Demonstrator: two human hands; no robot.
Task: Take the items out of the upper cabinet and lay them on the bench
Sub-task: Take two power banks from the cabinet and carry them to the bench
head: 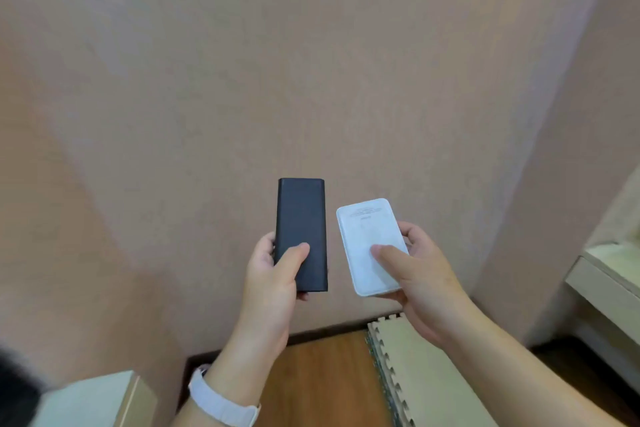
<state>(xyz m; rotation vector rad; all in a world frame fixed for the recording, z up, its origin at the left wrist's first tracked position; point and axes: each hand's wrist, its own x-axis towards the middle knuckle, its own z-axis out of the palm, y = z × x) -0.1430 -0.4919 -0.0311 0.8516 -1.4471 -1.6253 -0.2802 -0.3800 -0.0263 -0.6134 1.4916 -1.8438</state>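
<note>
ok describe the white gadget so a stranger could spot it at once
Against the plain pinkish wall, two hands are raised low in the middle. The right hand holds the white slab, thumb on its face. Unlike the long, narrow black slab in the left hand, it is shorter, wider and round-cornered, with faint print near its top.

Black power bank (301,236), white power bank (372,246), pinkish-beige wall (311,62), reddish-brown wood floor (322,374), white wristband (221,402).
</note>
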